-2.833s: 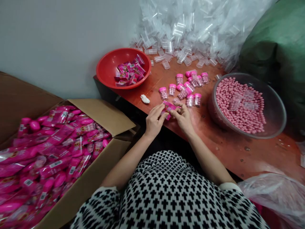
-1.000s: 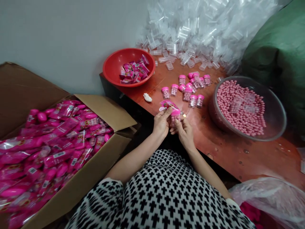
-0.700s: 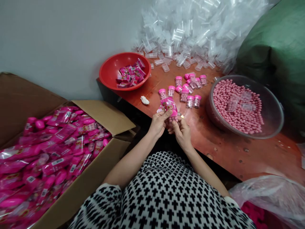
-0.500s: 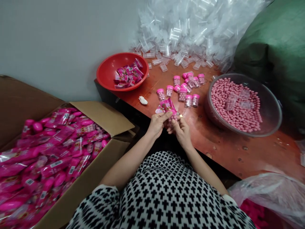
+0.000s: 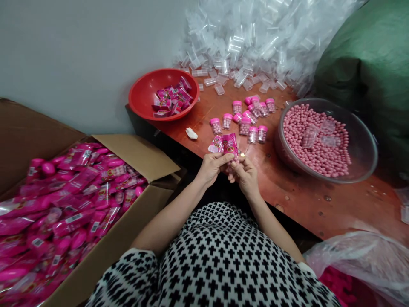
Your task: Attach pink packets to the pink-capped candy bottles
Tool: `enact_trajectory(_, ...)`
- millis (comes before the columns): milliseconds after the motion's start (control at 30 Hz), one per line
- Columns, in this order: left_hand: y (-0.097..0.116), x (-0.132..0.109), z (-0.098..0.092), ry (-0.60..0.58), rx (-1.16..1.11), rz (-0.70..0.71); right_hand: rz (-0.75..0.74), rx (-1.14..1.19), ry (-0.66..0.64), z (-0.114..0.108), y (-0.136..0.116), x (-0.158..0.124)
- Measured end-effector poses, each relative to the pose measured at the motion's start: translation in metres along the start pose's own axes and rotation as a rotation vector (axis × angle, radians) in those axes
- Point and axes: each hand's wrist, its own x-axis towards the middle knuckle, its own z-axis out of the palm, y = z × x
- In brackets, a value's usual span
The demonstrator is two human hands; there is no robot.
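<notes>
My left hand (image 5: 211, 168) is closed, its thumb and fingers pinching a pink printed wrapper (image 5: 230, 143) that stands up above the fingertips. My right hand (image 5: 248, 175) is closed from the other side around a small jar of pink balls, mostly hidden by the fingers. Both hands meet at the table's front edge. Beside the held wrapper lies another printed wrapper (image 5: 217, 143) on the table. Just beyond are several small clear jars with pink lids (image 5: 245, 126), filled with pink balls, some upright and some tipped over.
A red bowl (image 5: 136, 100) holds pink wrappers. The clear bowl (image 5: 364, 147) at right contains pink balls and a few clear jars. Empty clear jars (image 5: 236, 47) pile up at the back. An open carton (image 5: 137, 155) of pink packages is at left. A white lump (image 5: 191, 133) lies on the table (image 5: 306, 204).
The pink wrapper in my hands now stands upright above my fingers, and the pink lid seen earlier between them is covered. My hands stay in nearly the same place.
</notes>
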Motion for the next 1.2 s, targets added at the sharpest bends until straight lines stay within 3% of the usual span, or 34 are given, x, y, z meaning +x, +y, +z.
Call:
enact_trajectory(133, 0.002, -0.001, -0.003, 0.067, -0.07, 0.018, 0.03, 0.0, -0.002, 0.005, -0.001, 0.0)
enact_trajectory(300, -0.002, -0.002, 0.001, 0.107, -0.166, 0.047, -0.113, -0.147, 0.097, 0.01, -0.001, -0.003)
enact_trajectory(500, -0.015, -0.01, 0.008, 0.226, -0.149, 0.092, 0.01, 0.093, 0.081, 0.013, 0.002, 0.0)
enact_trajectory(767, -0.007, -0.004, 0.0, 0.198, -0.147, 0.081, 0.068, 0.01, -0.001, 0.012, -0.002, 0.0)
enact_trajectory(967, -0.01, -0.006, -0.007, 0.045, -0.117, -0.01, 0.09, 0.017, -0.016, 0.006, 0.002, 0.001)
enact_trajectory(1200, -0.009, -0.011, -0.014, 0.198, -0.22, 0.058, 0.124, 0.135, -0.059, 0.008, 0.007, -0.007)
